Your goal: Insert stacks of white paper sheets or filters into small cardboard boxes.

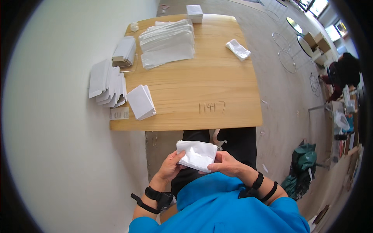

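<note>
Over my lap, just off the table's near edge, I hold a small bundle of thin white folded sheets (197, 154); its surface shines a little. My left hand (171, 165) is closed on its left end, thumb on top. My right hand (226, 164) grips the right end the same way, with the fingers partly hidden underneath. Whether the sheets are paper or plastic film I cannot tell. A similar white folded bundle (238, 49) lies at the far right of the table.
The wooden table (202, 85) bears a large pile of white sheets (167, 42), flat white cartons (107, 83), a carton stack (124, 51), white cards (141, 102) and a white box (194, 13). A wall (70, 116) runs along the left. Another person (344, 72) is far right.
</note>
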{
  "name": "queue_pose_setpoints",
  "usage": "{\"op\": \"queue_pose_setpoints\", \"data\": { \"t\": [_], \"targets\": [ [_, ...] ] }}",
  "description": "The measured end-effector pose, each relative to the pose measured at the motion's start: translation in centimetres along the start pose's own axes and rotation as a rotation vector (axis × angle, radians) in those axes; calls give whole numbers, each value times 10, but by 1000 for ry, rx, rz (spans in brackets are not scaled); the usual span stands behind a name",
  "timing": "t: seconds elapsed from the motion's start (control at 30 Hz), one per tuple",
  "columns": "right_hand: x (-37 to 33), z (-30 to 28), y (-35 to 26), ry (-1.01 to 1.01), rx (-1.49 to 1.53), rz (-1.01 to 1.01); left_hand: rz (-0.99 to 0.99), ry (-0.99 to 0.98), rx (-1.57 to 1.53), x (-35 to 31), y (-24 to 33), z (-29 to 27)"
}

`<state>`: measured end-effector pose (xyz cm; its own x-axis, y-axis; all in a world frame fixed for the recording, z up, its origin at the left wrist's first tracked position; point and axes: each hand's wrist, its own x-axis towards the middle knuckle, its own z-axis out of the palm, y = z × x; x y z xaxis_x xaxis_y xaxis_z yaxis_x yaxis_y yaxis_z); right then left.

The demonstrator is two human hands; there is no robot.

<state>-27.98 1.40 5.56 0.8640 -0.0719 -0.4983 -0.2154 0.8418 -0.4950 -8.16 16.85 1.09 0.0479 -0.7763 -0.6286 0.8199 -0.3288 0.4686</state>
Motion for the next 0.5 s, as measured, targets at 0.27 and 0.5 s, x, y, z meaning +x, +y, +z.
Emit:
{"op": "queue_pose_setpoints", "data": {
  "t": [0.27, 0.5],
  "targets": [
    [3, 8, 0, -111, -57, -55, 2, -35, -77, -4, 2, 0],
    [12, -7, 1, 200, -148, 116, 124, 67, 488, -5, 7, 8]
  ]
}}
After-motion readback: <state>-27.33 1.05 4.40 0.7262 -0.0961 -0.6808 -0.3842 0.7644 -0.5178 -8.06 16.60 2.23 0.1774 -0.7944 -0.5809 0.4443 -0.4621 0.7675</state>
